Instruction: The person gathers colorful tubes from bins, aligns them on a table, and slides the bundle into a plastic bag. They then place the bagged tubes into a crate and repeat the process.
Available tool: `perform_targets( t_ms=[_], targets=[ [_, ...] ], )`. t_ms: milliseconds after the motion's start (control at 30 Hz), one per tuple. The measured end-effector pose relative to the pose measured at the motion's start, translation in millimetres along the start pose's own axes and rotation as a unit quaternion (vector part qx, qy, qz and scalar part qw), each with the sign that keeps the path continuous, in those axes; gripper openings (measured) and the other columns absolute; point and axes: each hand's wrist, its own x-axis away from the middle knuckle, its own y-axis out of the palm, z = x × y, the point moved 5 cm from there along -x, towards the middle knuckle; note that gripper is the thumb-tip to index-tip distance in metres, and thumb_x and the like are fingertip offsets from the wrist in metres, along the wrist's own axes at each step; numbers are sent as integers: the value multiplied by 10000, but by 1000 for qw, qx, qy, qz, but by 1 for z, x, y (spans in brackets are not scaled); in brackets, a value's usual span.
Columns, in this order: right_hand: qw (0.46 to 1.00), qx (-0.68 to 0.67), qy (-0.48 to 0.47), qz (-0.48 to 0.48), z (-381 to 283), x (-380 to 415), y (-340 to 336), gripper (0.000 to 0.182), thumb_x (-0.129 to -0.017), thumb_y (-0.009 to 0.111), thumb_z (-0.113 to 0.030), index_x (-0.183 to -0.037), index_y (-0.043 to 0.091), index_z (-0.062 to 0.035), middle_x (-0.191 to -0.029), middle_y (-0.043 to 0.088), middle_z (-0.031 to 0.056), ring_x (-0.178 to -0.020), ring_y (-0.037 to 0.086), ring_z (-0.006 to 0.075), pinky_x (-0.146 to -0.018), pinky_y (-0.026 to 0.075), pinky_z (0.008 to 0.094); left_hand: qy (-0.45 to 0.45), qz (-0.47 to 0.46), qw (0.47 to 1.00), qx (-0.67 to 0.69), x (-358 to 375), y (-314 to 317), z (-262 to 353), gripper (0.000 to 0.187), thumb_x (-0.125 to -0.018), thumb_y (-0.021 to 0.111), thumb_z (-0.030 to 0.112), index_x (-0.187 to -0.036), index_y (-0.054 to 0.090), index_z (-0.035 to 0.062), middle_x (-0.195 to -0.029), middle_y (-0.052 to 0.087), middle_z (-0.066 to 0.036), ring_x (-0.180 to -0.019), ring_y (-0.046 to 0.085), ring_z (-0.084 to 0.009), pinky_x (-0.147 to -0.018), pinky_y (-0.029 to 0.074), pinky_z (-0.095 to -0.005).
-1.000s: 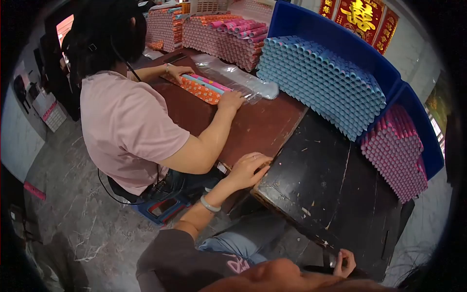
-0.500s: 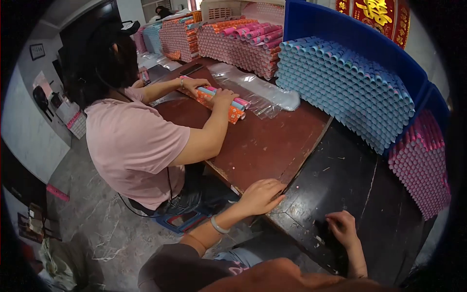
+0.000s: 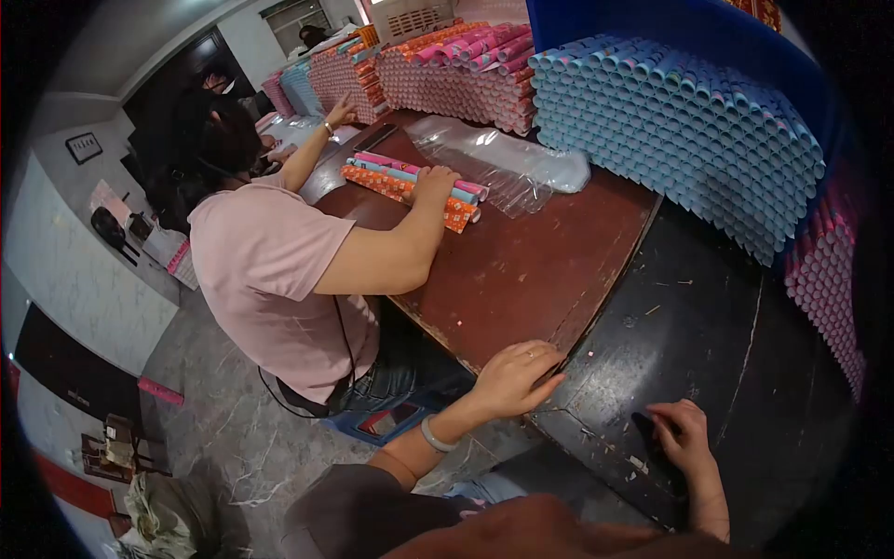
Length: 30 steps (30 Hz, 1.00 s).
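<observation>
My left hand (image 3: pixel 517 377) lies at the seam between the brown tabletop (image 3: pixel 521 270) and the black tabletop (image 3: pixel 689 345). Its fingers are stretched out with nothing in them, and a bracelet circles the wrist. To the right, my right hand (image 3: pixel 684 433) rests on the black surface with its fingers loosely curled and no object visible in them. Small pale scraps (image 3: pixel 639 464) lie beside it. Across the brown table, a co-worker in a pink shirt (image 3: pixel 270 270) keeps one hand (image 3: pixel 433 186) on several patterned paper tubes (image 3: pixel 410 191), orange, blue and pink.
Blue tubes (image 3: pixel 670 140) are stacked in a blue bin (image 3: pixel 633 23) at the back right, with pink tubes (image 3: pixel 829 270) beyond. More pink and orange tubes (image 3: pixel 456 79) stand at the back. Clear plastic bags (image 3: pixel 521 168) and a phone (image 3: pixel 375 138) lie on the brown table.
The co-worker's far hand has left the tubes and is now raised toward the back stacks; the near hand stays on them. The view has shifted slightly. My hands keep their places.
</observation>
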Motion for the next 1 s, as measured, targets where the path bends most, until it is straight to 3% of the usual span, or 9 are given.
perform_targets(
  t_ms=[200,1000],
  targets=[
    [1000,11,-13,-12,-1,2,1,253,-745,700,29,-975,705,-75,-739,676,79,-592,570,230,-618,415,340,13,12,1000,-5,-2,-3,3,289,-836,688,176,-1075,638,23,-1018,657,-142,-988,632,-306,-832,516,-389],
    [999,48,-15,4,-11,-2,1,195,-773,690,1,-956,712,-63,-753,682,98,-581,572,250,-621,420,349,29,19,999,-1,1,1,1,273,-876,659,212,-1069,624,22,-1012,645,-135,-970,625,-305,-813,513,-390]
  ],
)
